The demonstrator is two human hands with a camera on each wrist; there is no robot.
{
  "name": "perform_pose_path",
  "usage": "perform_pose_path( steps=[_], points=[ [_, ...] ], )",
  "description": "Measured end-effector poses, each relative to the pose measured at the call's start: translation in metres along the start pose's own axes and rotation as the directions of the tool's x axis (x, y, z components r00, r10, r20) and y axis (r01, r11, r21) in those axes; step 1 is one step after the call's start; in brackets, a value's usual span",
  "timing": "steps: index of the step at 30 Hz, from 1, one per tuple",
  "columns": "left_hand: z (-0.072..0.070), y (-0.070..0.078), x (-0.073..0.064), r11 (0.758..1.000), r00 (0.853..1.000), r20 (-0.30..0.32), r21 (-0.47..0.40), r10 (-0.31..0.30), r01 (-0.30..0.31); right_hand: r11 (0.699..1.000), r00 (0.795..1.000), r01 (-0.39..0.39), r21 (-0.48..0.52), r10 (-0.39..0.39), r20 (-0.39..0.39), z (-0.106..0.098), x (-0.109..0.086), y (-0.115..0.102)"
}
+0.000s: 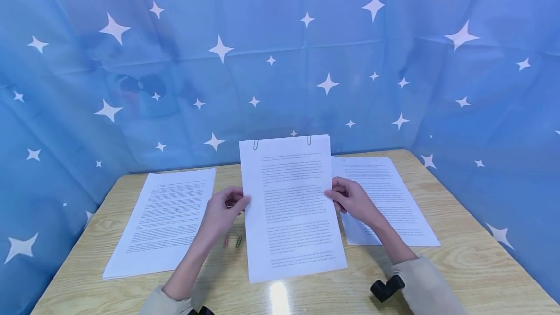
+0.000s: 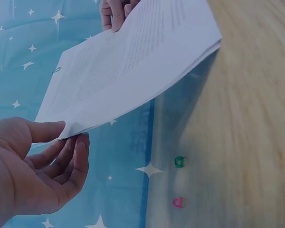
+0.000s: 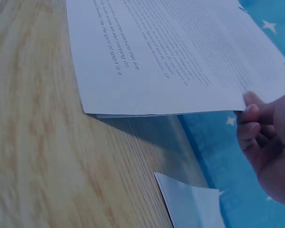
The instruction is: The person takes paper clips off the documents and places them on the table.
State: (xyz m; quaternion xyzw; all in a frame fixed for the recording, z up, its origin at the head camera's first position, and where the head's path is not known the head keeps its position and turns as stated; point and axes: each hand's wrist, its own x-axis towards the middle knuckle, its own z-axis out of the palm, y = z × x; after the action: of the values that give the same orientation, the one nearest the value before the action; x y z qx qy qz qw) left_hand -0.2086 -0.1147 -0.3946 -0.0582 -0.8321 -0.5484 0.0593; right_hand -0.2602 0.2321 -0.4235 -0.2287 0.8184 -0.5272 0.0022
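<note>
Over the middle of the table (image 1: 472,266), the clipped sheets (image 1: 297,208) tilt upward, left edge pinched by the left hand (image 1: 224,208), right edge by the right hand (image 1: 353,201). Open wood separates them from the left stack (image 1: 162,222), a pink clip (image 1: 226,242) and green clip (image 1: 238,241) in that gap; the right stack (image 1: 389,203) shows partly behind them. A curtain (image 1: 280,86) hangs close beyond the far edge.

The head camera looks forward and down, farthest back, over the worktop (image 1: 328,290) to the starred curtain (image 1: 280,86). The left wrist camera sits close to the left fingers (image 2: 79,166), its view turned so the worktop runs along the right side; the right wrist camera sits close to the right fingers (image 3: 249,130), worktop on its left. All three share the held sheets (image 1: 295,213).
</note>
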Motion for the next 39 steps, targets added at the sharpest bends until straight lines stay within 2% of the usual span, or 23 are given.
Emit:
perform_pose_path(
  steps=[6,13,18,23,28,33,39],
  points=[
    [0.000,0.012,0.002,0.995,0.994,-0.038,0.026,0.101,-0.101,1.000,1.000,0.005,-0.004,-0.005,0.003,0.000,0.000,0.002],
    [0.001,0.027,0.007,0.971,0.965,-0.101,0.033,0.240,-0.238,1.000,1.000,0.024,-0.009,-0.024,0.007,0.001,0.000,0.003],
    [0.002,0.037,0.010,0.946,0.936,-0.137,0.041,0.325,-0.323,1.000,1.000,0.028,-0.012,-0.028,0.003,0.001,0.000,0.004],
    [0.003,0.043,0.014,0.922,0.903,-0.191,0.046,0.386,-0.384,0.999,0.999,0.036,-0.023,-0.036,-0.006,0.002,0.001,0.004],
    [0.004,0.048,0.017,0.893,0.862,-0.246,0.034,0.442,-0.448,0.999,0.999,0.047,-0.026,-0.047,-0.010,0.003,0.001,0.005],
    [0.006,0.053,0.018,0.875,0.831,-0.283,0.073,0.478,-0.478,0.999,0.999,0.046,-0.027,-0.046,-0.014,0.004,0.001,0.004],
    [0.009,0.054,0.022,0.867,0.807,-0.322,0.116,0.495,-0.485,0.999,1.000,0.022,-0.047,-0.023,-0.016,0.005,0.000,0.001]
  ],
)
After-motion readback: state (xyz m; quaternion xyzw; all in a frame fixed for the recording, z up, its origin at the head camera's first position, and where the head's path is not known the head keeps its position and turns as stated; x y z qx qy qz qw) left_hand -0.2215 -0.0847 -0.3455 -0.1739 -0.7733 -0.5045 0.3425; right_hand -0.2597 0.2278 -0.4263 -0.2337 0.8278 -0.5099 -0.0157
